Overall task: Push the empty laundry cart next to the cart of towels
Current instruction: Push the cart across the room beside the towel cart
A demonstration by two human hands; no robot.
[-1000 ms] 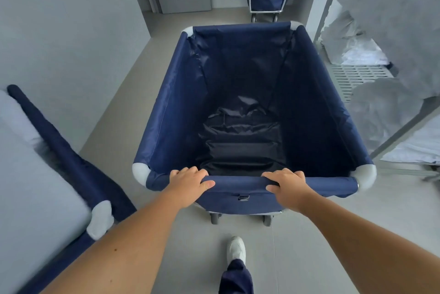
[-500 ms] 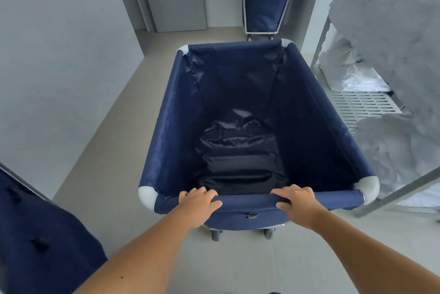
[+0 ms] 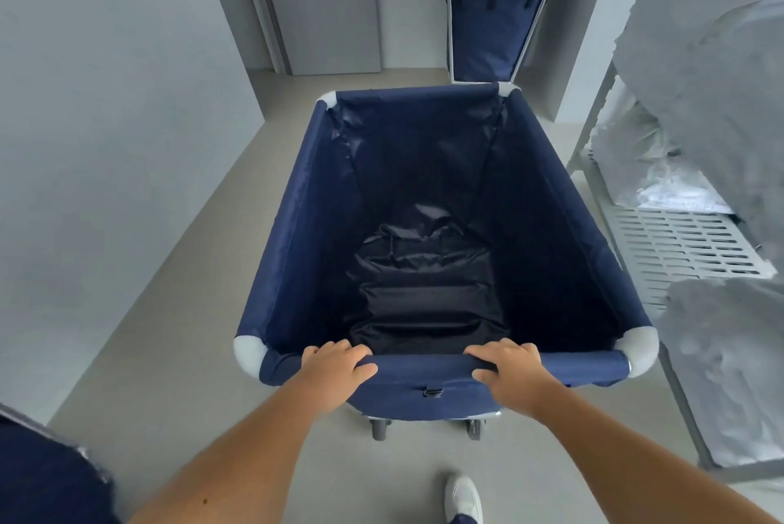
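The empty laundry cart (image 3: pixel 432 226) fills the middle of the view, a tapering navy fabric bin with glossy, creased lining, pale rounded corner caps and small casters under its near end. The left hand (image 3: pixel 335 371) and right hand (image 3: pixel 507 371) are each clamped over the padded near rim, well apart. The cart of towels (image 3: pixel 496 14) stands at 12 o'clock against the far wall, heaped with white cloth, a strip of bare floor (image 3: pixel 178 311) between the two. The push looks partly done; closing that gap and drawing alongside remain. A slatted shelf rack (image 3: pixel 679 243) with bagged linen runs at 3 o'clock.
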